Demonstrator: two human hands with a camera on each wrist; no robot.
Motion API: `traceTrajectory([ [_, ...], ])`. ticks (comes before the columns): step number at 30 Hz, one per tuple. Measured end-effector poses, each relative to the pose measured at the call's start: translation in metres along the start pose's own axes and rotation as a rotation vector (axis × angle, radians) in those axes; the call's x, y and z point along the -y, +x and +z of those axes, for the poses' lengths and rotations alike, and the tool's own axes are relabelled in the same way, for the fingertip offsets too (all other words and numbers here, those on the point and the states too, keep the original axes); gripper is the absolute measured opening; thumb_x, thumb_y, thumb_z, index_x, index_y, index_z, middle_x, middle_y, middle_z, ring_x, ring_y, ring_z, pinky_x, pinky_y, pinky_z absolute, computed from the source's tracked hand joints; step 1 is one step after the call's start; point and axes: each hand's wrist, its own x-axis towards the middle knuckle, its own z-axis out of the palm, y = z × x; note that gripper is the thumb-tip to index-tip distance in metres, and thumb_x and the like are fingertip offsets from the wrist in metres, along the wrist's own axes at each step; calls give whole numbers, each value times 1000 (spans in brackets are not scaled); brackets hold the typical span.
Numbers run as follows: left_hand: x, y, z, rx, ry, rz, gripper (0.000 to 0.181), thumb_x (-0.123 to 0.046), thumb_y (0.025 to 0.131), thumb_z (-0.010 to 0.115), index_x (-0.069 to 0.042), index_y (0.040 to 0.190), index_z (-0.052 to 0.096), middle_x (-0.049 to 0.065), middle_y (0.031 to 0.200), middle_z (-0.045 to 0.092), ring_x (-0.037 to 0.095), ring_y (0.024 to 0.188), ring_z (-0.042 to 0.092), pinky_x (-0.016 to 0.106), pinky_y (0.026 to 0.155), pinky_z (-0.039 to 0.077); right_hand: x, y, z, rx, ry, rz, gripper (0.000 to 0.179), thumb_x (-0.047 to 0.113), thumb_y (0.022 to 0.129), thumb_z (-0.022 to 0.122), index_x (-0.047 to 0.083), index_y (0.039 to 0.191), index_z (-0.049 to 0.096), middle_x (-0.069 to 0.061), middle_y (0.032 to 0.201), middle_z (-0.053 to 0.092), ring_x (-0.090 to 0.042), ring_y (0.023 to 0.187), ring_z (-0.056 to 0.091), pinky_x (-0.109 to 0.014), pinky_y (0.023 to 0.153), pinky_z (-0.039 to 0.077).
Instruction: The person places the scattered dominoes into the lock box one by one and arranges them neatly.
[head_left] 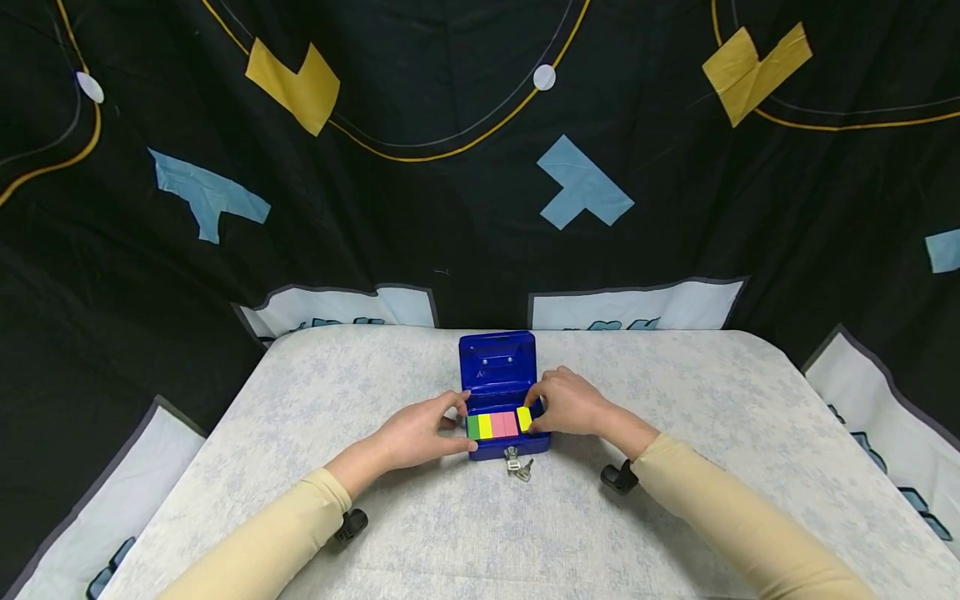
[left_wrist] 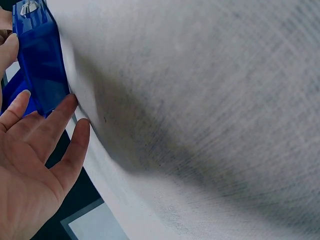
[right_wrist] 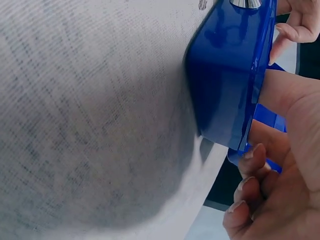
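Observation:
A small blue cash box [head_left: 491, 450] stands on the table with its lid [head_left: 498, 360] raised at the back. Inside lies a row of coloured rectangular blocks: green [head_left: 472, 427], yellow [head_left: 485, 427] and pink [head_left: 503, 425]. At the row's right end, a slightly tilted yellow block [head_left: 523, 419] is pinched between thumb and fingers of my right hand [head_left: 573, 404]. My left hand [head_left: 416, 431] holds the box's left side, thumb at the front corner and index finger near the hinge. In the right wrist view, the box wall [right_wrist: 225, 75] hides the blocks.
Keys [head_left: 519, 469] hang from the lock [head_left: 512, 454] on the box front. A pale patterned cloth [head_left: 480, 533] covers the table. Behind it hangs a dark curtain [head_left: 420, 225] with yellow and blue shapes. Black straps [head_left: 619, 477] sit at both wrists.

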Motion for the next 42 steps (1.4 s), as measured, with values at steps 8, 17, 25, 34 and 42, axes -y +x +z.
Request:
traceTrajectory([
  [8, 1, 1, 1, -10, -9, 0, 49, -54, 87, 78, -18, 112, 58, 1, 155, 50, 20, 116, 67, 44, 94, 53, 4, 0, 1, 21, -42, -10, 33, 36, 77, 90, 19, 103, 79, 5, 96, 64, -18, 90, 51, -37, 81, 45],
  [17, 0, 1, 0, -8, -2, -3, 49, -53, 87, 78, -18, 114, 58, 1, 155, 49, 20, 115, 68, 44, 95, 52, 3, 1, 3, 8, -57, -13, 32, 37, 77, 90, 20, 101, 78, 5, 94, 64, -17, 88, 50, -37, 80, 45],
  [25, 0, 0, 0, -6, 2, -12, 49, -54, 86, 78, -19, 114, 58, 0, 156, 48, 20, 116, 68, 43, 95, 53, 4, 1, 4, 6, -37, 1, 32, 37, 77, 91, 21, 100, 77, 6, 93, 64, -16, 87, 50, -36, 81, 44],
  [34, 0, 0, 0, 0, 8, -12, 48, -54, 87, 78, -19, 113, 57, -3, 156, 48, 18, 116, 67, 43, 94, 53, 5, 1, 5, 11, -33, 16, 31, 38, 77, 91, 22, 100, 77, 6, 93, 64, -17, 87, 49, -36, 79, 43],
  [42, 0, 0, 0, 3, 6, -13, 48, -53, 86, 78, -20, 113, 57, -4, 156, 48, 18, 115, 68, 43, 94, 53, 5, 1, 5, 10, -35, 20, 31, 39, 77, 91, 23, 100, 77, 6, 93, 64, -17, 88, 49, -36, 80, 44],
])
